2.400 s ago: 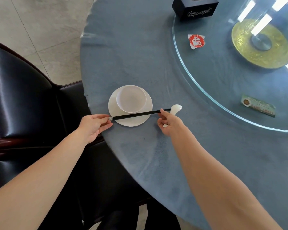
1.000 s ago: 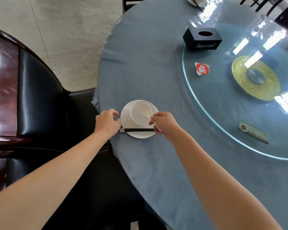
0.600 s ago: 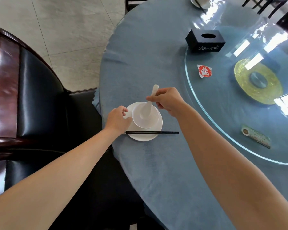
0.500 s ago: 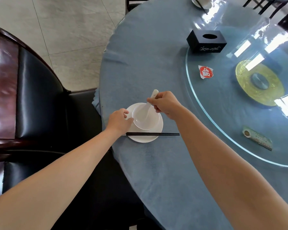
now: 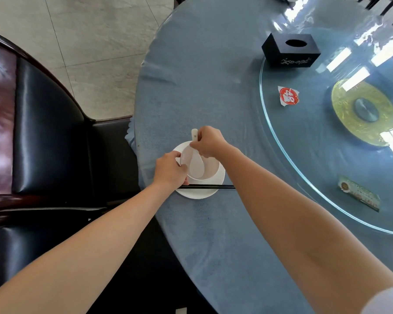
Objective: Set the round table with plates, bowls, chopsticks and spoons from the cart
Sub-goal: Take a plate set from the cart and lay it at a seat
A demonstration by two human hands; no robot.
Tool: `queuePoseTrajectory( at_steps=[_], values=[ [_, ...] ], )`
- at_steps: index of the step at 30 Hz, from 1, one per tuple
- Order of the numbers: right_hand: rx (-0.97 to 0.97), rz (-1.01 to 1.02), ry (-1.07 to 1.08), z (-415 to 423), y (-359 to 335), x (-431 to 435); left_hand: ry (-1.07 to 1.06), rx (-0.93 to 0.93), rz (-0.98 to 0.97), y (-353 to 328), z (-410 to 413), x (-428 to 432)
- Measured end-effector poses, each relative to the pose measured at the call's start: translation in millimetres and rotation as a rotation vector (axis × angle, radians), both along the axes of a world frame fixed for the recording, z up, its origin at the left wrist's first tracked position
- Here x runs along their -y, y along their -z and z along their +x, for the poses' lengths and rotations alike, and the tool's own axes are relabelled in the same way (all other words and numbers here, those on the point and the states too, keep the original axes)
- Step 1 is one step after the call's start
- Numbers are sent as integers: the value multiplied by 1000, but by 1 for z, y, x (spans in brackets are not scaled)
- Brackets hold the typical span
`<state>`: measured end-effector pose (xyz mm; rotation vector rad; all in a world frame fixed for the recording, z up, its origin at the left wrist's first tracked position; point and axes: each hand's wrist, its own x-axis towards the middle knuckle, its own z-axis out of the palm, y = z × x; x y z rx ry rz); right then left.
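A white plate [image 5: 200, 193] lies near the edge of the round table [image 5: 213, 87], which wears a blue cloth. On it stands a white bowl [image 5: 211, 169]. A white ceramic spoon [image 5: 195, 164] lies in the bowl, its handle pointing away over the rim. My right hand [image 5: 208, 141] pinches that handle. My left hand [image 5: 169, 171] holds the bowl's left side. Black chopsticks [image 5: 207, 186] lie across the plate's near edge, their left end hidden under my left hand.
A glass turntable [image 5: 315, 155] covers the table's middle, bearing a black tissue box [image 5: 290, 51], a red-and-white card [image 5: 288, 95] and a small sign [image 5: 359, 196]. A black leather chair [image 5: 50, 137] stands at the table's left edge.
The chopsticks went down across the plate's near edge. My right hand carried the spoon into the bowl and swung its handle to point away. My left hand moved to the bowl's side.
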<state>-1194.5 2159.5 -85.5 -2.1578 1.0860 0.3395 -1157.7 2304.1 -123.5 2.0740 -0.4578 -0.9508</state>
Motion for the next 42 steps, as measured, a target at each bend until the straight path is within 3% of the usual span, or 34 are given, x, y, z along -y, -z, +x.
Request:
queuePoseTrajectory(
  at_steps=[18,28,34,39,42],
  values=[
    [201,-54,137,-21,12,-22,-39,-26,-7,-1,-6,-4],
    [228,-113,275,-65,-6,-36,63,78,120,-16,-1,-9],
    [115,-114,262,-111,-31,-68,328,243,136,-51,-23,-23],
    [-266,-82,-41,-161,-58,-98,802,390,301,-90,-64,-34],
    [-348,-147,-73,-205,-65,-118,1049,526,377,-107,-102,-43]
  ],
)
